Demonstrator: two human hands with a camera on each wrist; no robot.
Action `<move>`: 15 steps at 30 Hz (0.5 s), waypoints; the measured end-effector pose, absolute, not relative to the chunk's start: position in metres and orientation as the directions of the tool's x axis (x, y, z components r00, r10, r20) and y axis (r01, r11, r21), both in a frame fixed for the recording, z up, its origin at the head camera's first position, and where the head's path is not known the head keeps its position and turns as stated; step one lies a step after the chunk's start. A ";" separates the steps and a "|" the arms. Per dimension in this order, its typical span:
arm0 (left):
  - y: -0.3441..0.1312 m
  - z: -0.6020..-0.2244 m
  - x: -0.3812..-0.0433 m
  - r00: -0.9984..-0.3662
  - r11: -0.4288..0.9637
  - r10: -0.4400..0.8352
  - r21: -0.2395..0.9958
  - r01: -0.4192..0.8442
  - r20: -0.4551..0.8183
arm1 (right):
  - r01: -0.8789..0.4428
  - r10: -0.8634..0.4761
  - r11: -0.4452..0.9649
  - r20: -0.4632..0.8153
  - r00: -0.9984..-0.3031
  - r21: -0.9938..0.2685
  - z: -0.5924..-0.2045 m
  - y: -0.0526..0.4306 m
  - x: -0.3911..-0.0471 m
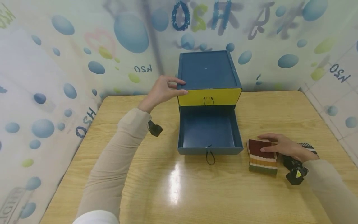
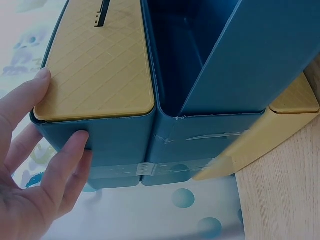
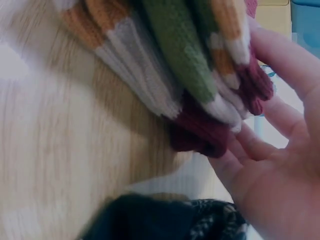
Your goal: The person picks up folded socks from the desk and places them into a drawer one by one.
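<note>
A blue drawer unit (image 1: 207,68) stands at the back of the table. My left hand (image 1: 165,90) rests at its near left top corner, fingers on the top panel and thumb at the edge of the closed yellow drawer (image 1: 193,97). Below that, a blue drawer (image 1: 208,151) with a black loop pull is drawn out, its inside bare. At right, my right hand (image 1: 285,146) holds a folded, ribbed knit bundle (image 1: 263,163) striped burgundy, cream, orange and green. Its thumb lies on top and its fingers are at the burgundy end (image 3: 200,130).
Just beyond my right wrist lies a dark patterned cloth (image 1: 310,147), also low in the right wrist view. Another yellow section (image 2: 275,130) of the unit shows near the tabletop (image 2: 275,195). A patterned wall (image 1: 134,77) backs the wooden table.
</note>
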State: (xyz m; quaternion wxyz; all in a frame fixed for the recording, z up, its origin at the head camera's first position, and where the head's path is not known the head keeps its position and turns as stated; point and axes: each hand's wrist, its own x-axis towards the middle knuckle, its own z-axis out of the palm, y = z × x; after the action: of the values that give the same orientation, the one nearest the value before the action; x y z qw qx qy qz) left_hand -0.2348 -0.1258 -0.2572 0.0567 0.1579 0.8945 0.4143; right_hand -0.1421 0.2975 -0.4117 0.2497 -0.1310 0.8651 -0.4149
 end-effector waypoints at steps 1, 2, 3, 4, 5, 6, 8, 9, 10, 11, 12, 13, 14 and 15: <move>-0.126 -0.257 -0.234 -0.944 0.606 0.329 0.761 0.234 0.029 | -0.025 -0.435 0.624 -0.321 -0.841 -0.781 -0.413 0.297 -0.143; -0.126 -0.257 -0.234 -0.944 0.605 0.329 0.761 0.236 0.031 | -0.036 -0.435 0.630 -0.314 -0.844 -0.776 -0.413 0.297 -0.143; -0.126 -0.257 -0.234 -0.944 0.604 0.329 0.760 0.238 0.034 | -0.046 -0.434 0.637 -0.309 -0.846 -0.769 -0.414 0.297 -0.144; -0.126 -0.257 -0.234 -0.944 0.604 0.329 0.760 0.238 0.034 | -0.052 -0.431 0.644 -0.306 -0.848 -0.763 -0.414 0.297 -0.144; -0.126 -0.257 -0.234 -0.944 0.605 0.327 0.760 0.238 0.035 | -0.059 -0.431 0.650 -0.304 -0.850 -0.758 -0.414 0.297 -0.145; -0.126 -0.257 -0.234 -0.945 0.605 0.325 0.760 0.236 0.035 | -0.068 -0.431 0.658 -0.300 -0.851 -0.750 -0.415 0.297 -0.146; -0.126 -0.257 -0.234 -0.945 0.604 0.324 0.761 0.235 0.035 | -0.080 -0.425 0.671 -0.295 -0.856 -0.737 -0.415 0.297 -0.146; -0.126 -0.257 -0.234 -0.945 0.603 0.325 0.762 0.236 0.036 | -0.080 -0.422 0.675 -0.296 -0.857 -0.733 -0.415 0.297 -0.147; -0.126 -0.257 -0.234 -0.945 0.602 0.326 0.763 0.237 0.036 | -0.076 -0.418 0.677 -0.297 -0.858 -0.732 -0.415 0.297 -0.147; -0.126 -0.257 -0.233 -0.944 0.601 0.327 0.763 0.239 0.038 | -0.078 -0.417 0.678 -0.295 -0.860 -0.731 -0.415 0.297 -0.147; -0.126 -0.257 -0.233 -0.943 0.599 0.329 0.763 0.241 0.040 | -0.081 -0.417 0.677 -0.291 -0.861 -0.731 -0.416 0.297 -0.147; -0.126 -0.257 -0.233 -0.942 0.597 0.332 0.764 0.244 0.042 | -0.087 -0.420 0.673 -0.282 -0.863 -0.734 -0.416 0.296 -0.146; -0.126 -0.257 -0.233 -0.941 0.592 0.334 0.767 0.247 0.045 | -0.095 -0.422 0.670 -0.272 -0.865 -0.737 -0.417 0.296 -0.146; -0.126 -0.257 -0.232 -0.941 0.589 0.336 0.769 0.249 0.048 | -0.102 -0.424 0.665 -0.262 -0.867 -0.740 -0.418 0.296 -0.146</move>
State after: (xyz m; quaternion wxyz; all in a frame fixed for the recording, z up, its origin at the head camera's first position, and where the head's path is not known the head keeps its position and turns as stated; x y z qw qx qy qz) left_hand -0.2324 -0.1256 -0.2568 0.0512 0.1644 0.8898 0.4226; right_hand -0.1458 0.2963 -0.4176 0.2113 -0.1481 0.8877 -0.3813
